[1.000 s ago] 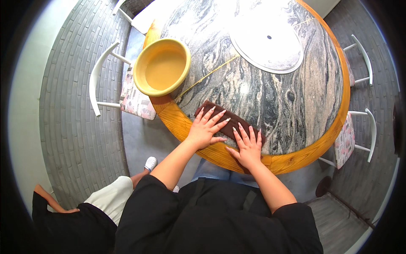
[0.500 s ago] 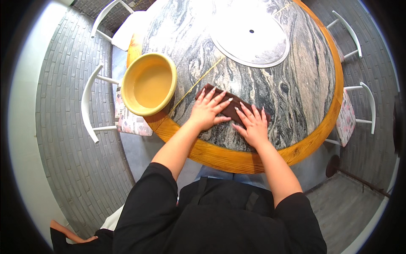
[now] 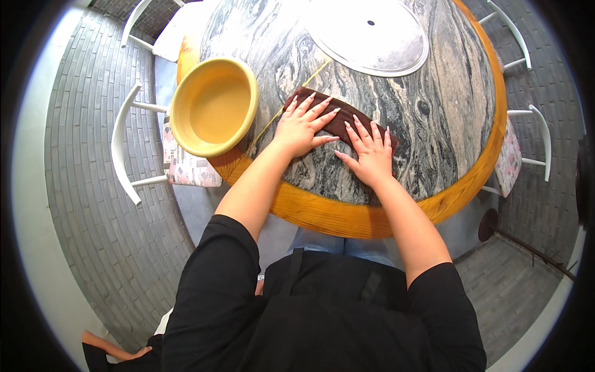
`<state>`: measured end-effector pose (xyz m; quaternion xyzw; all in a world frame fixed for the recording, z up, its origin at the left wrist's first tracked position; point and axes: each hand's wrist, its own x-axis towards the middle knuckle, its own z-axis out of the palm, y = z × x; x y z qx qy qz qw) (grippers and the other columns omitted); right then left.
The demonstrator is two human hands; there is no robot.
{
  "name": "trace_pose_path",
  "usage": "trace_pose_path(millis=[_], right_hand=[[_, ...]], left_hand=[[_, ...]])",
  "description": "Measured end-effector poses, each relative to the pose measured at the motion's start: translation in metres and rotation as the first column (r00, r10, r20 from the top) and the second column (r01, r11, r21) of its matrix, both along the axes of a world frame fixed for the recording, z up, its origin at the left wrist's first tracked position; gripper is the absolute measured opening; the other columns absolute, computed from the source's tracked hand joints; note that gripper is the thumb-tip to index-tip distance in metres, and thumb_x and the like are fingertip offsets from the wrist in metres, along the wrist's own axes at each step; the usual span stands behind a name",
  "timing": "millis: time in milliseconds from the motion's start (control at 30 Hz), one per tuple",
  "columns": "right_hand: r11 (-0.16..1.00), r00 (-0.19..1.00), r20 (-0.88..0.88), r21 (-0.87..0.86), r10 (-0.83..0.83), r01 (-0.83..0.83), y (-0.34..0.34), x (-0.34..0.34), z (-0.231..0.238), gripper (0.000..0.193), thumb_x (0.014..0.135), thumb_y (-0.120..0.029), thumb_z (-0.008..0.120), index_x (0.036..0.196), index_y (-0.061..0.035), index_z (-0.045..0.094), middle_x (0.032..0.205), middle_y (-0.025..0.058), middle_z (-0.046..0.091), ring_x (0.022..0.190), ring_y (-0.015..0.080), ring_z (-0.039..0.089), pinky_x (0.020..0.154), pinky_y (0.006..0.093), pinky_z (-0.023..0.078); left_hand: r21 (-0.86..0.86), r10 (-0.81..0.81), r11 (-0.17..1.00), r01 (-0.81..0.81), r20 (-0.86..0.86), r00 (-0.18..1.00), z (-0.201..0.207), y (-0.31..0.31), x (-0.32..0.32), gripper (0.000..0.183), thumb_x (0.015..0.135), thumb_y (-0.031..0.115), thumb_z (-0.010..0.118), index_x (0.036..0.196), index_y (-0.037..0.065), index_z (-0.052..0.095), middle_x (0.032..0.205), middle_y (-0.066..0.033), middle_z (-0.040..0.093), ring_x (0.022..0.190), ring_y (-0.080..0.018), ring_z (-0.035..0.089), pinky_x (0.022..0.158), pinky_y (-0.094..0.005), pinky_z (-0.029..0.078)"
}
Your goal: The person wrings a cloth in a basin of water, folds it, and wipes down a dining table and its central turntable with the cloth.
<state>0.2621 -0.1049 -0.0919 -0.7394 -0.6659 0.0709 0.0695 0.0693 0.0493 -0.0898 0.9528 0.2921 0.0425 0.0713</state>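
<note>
Two hands: both lie flat, fingers spread wide, gripping nothing.
Left hand (image 3: 302, 128): palm down, pressing the left end of a dark brown cloth (image 3: 339, 119).
Right hand (image 3: 369, 153): palm down, fingertips on the cloth's right end.
Cloth: folded in a long strip, lying near the table's near edge.
Table (image 3: 434, 142): round, grey marbled top, orange wooden rim.
On the table: a yellow bowl (image 3: 212, 106) overhanging the left edge, a round silver turntable (image 3: 370, 34) at the centre.
Room: grey brick floor, white chairs (image 3: 127, 149) around.

Cloth (image 3: 338, 118) on table (image 3: 446, 124), bowl (image 3: 214, 105) left, disc (image 3: 370, 34) behind.
</note>
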Motion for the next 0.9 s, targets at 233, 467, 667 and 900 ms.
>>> trace_pose_path(millis=[233, 467, 667, 900], right_hand=[[0.993, 0.992, -0.037, 0.018, 0.119, -0.118, -0.038, -0.066, 0.004, 0.083, 0.090, -0.074, 0.054, 0.158, -0.0270, 0.044, 0.169, -0.0025, 0.031, 0.153, 0.0336, 0.029, 0.125, 0.0612, 0.009], [0.977, 0.963, -0.165, 0.050, 0.211, -0.206, -0.066, -0.113, 0.013, 0.081, 0.089, -0.074, 0.055, 0.155, -0.0274, 0.048, 0.168, -0.0033, 0.032, 0.154, 0.0302, 0.027, 0.126, 0.0611, 0.006], [0.971, 0.955, -0.172, 0.048, 0.241, -0.236, -0.074, -0.120, 0.010, 0.081, 0.090, -0.074, 0.055, 0.157, -0.0290, 0.046, 0.168, -0.0048, 0.033, 0.154, 0.0284, 0.028, 0.126, 0.0604, 0.005], [0.962, 0.943, -0.188, 0.031, 0.274, -0.273, -0.101, -0.131, 0.007, 0.083, 0.090, -0.075, 0.053, 0.157, -0.0269, 0.045, 0.167, -0.0028, 0.034, 0.155, 0.0283, 0.025, 0.127, 0.0614, 0.003]], left_hand=[[0.002, 0.009, 1.000, -0.009, 0.051, 0.999, 0.006, -0.044, -0.079, 0.072, 0.088, 0.068, 0.062, 0.150, 0.031, 0.055, 0.162, 0.0008, 0.043, 0.151, -0.0284, 0.034, 0.127, -0.0528, 0.018], [-0.037, 0.083, 0.996, -0.085, -0.050, 0.995, 0.016, -0.094, -0.142, 0.072, 0.090, 0.060, 0.064, 0.152, 0.027, 0.052, 0.166, -0.0010, 0.037, 0.151, -0.0346, 0.033, 0.124, -0.0570, 0.023], [-0.025, 0.136, 0.990, -0.138, -0.063, 0.989, 0.016, -0.116, -0.156, 0.071, 0.091, 0.057, 0.063, 0.152, 0.023, 0.051, 0.166, -0.0049, 0.036, 0.151, -0.0375, 0.032, 0.122, -0.0584, 0.025], [-0.046, 0.131, 0.990, -0.135, -0.090, 0.987, 0.018, -0.134, -0.165, 0.071, 0.090, 0.060, 0.064, 0.150, 0.024, 0.054, 0.166, -0.0031, 0.036, 0.150, -0.0372, 0.034, 0.122, -0.0598, 0.023]])
